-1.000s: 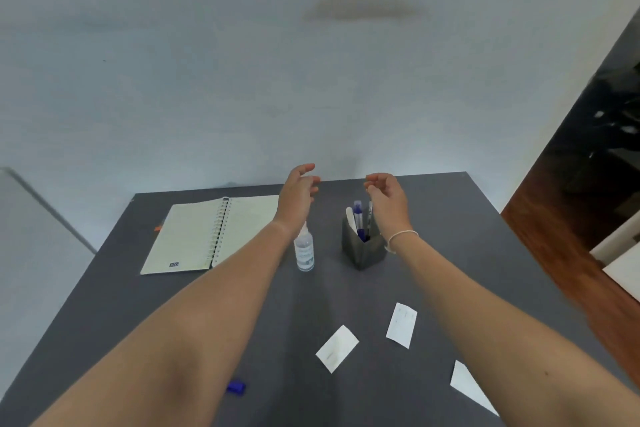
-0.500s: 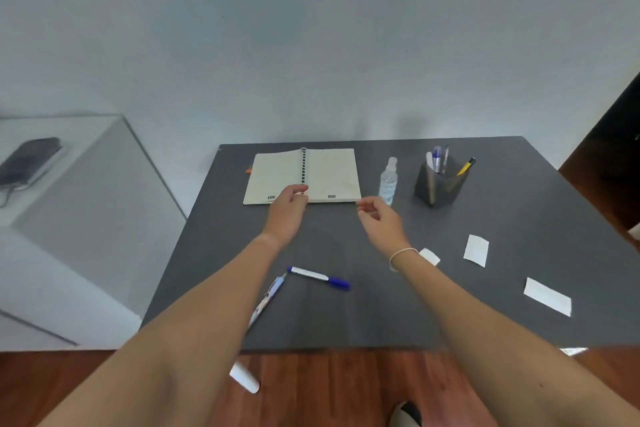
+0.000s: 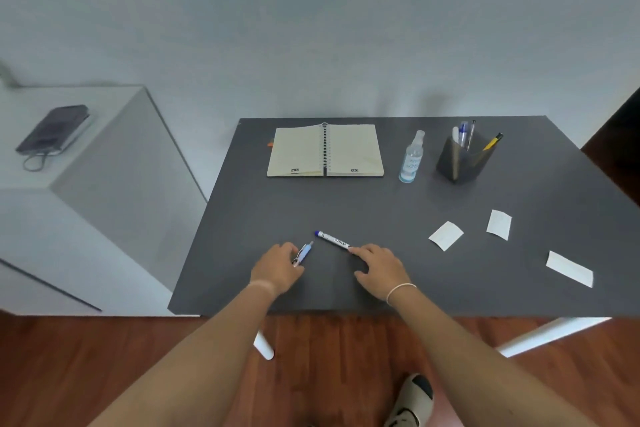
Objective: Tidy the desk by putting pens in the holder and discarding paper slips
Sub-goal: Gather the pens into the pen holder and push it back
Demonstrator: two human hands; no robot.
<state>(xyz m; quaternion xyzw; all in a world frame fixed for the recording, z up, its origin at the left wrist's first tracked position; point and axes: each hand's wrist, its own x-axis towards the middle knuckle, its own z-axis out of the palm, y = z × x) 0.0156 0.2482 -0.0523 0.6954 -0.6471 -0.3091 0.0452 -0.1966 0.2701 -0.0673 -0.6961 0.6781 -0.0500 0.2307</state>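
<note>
On the dark grey desk [image 3: 346, 204], a light blue pen [image 3: 304, 252] lies near the front edge; my left hand [image 3: 277, 270] has its thumb and fingers closed on the pen's near end. A white marker with a blue cap [image 3: 333, 239] lies just right of it, and my right hand [image 3: 379, 269] rests with spread fingers, its fingertips touching the marker's near end. The dark pen holder [image 3: 462, 163] stands at the back right with several pens in it. Three white paper slips [image 3: 446, 235] [image 3: 499, 224] [image 3: 569, 269] lie on the desk's right side.
An open spiral notebook [image 3: 325, 151] lies at the back middle, with a clear spray bottle [image 3: 411, 158] between it and the holder. A white cabinet [image 3: 104, 163] at the left carries a dark case [image 3: 52, 128]. Below are a wooden floor and my shoe [image 3: 414, 399].
The view tilted down and back from the desk. Both hands dropped from above the holder and notebook to the front edge, reaching the two loose pens.
</note>
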